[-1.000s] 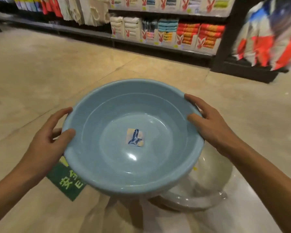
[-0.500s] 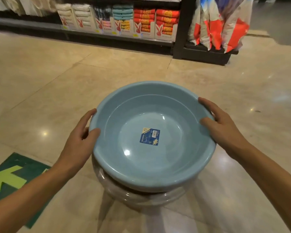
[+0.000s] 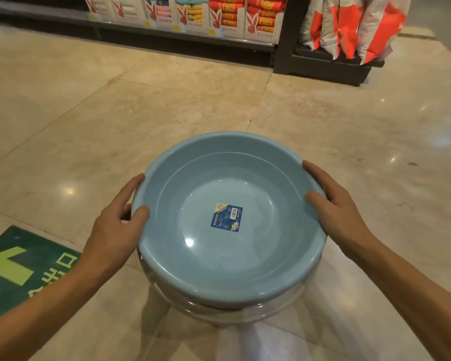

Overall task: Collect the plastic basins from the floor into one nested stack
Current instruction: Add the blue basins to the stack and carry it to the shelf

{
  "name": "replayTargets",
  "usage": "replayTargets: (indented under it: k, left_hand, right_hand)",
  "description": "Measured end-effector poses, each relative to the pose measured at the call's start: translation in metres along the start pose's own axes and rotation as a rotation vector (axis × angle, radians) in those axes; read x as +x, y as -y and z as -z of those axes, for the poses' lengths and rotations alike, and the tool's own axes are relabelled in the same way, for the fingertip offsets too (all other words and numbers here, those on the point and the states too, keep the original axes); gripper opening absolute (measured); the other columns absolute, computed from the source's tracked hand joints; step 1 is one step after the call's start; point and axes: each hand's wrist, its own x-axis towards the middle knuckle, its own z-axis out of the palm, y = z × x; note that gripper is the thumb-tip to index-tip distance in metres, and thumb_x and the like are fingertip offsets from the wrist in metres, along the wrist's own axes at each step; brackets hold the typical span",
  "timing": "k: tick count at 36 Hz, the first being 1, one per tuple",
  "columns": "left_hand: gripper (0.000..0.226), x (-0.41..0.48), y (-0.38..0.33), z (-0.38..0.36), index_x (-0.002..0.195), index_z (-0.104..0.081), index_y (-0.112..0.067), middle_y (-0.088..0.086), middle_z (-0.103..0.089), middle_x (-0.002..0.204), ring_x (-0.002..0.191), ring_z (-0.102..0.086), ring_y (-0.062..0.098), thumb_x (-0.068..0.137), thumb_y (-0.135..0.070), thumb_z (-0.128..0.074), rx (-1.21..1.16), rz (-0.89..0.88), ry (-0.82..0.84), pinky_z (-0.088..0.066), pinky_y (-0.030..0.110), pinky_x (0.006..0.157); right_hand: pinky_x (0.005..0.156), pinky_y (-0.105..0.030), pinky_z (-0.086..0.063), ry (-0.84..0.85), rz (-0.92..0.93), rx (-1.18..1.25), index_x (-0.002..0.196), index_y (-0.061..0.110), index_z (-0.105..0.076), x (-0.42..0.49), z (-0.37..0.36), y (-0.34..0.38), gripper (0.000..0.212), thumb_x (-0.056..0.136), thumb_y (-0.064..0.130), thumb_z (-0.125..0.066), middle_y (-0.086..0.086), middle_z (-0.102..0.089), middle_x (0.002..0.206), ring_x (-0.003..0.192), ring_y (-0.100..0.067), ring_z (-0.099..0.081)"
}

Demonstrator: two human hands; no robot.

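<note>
A light blue plastic basin with a blue label in its bottom sits low in the middle of the head view. My left hand grips its left rim, thumb inside. My right hand grips the right rim the same way. Directly beneath it lies a clear plastic basin on the floor; only its near rim shows under the blue one. The blue basin rests in or just above the clear one; I cannot tell whether they touch.
Glossy beige floor tiles spread all around. A green floor sticker with an arrow lies at the left. Dark shelving with packed towels runs along the back, with hanging bags at the back right.
The blue basin has moved down over the clear basin, which was off to the lower right before. Both hands kept their grip on the rim.
</note>
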Motion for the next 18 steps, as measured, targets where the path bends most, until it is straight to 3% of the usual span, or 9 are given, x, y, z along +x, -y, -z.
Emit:
replayTargets:
  k: [4, 9, 13, 18]
  left_hand:
    - [0.055, 0.002, 0.000, 0.005, 0.135, -0.038, -0.067, -0.012, -0.069, 0.106, 0.086, -0.072, 0.016, 0.097, -0.031, -0.051, 0.029, -0.002, -0.021, -0.061, 0.047, 0.076]
    - [0.055, -0.001, 0.004, 0.004, 0.138, -0.038, -0.064, -0.019, -0.067, 0.100, 0.081, -0.071, 0.013, 0.098, -0.029, -0.050, 0.045, -0.007, -0.035, -0.062, 0.042, 0.070]
    - [0.055, -0.001, 0.007, 0.002, 0.138, -0.037, -0.065, -0.022, -0.066, 0.099, 0.082, -0.071, 0.012, 0.097, -0.031, -0.051, 0.038, -0.012, -0.046, -0.063, 0.040, 0.069]
    - [0.054, 0.000, 0.010, 0.004, 0.140, -0.035, -0.064, -0.016, -0.064, 0.101, 0.086, -0.069, 0.014, 0.097, -0.033, -0.050, 0.049, -0.015, -0.037, -0.062, 0.046, 0.072]
  right_hand:
    - [0.083, -0.023, -0.047, -0.007, -0.005, 0.043, 0.141, 0.053, -0.046, -0.002, -0.006, -0.001, 0.062, 0.093, 0.014, -0.048, 0.028, -0.049, 0.141, 0.115, 0.009, -0.050]
    - [0.092, -0.033, -0.050, -0.013, -0.010, 0.061, 0.140, 0.052, -0.047, -0.002, -0.011, -0.004, 0.061, 0.093, 0.013, -0.049, 0.026, -0.051, 0.140, 0.121, -0.001, -0.052]
    - [0.091, -0.033, -0.051, -0.044, -0.003, 0.086, 0.139, 0.049, -0.051, -0.002, -0.014, -0.003, 0.061, 0.093, 0.009, -0.051, 0.034, -0.052, 0.132, 0.117, 0.004, -0.053]
    - [0.091, -0.045, -0.056, -0.051, -0.019, 0.075, 0.136, 0.051, -0.052, -0.002, -0.015, -0.004, 0.061, 0.092, 0.009, -0.052, 0.028, -0.054, 0.133, 0.117, -0.010, -0.058]
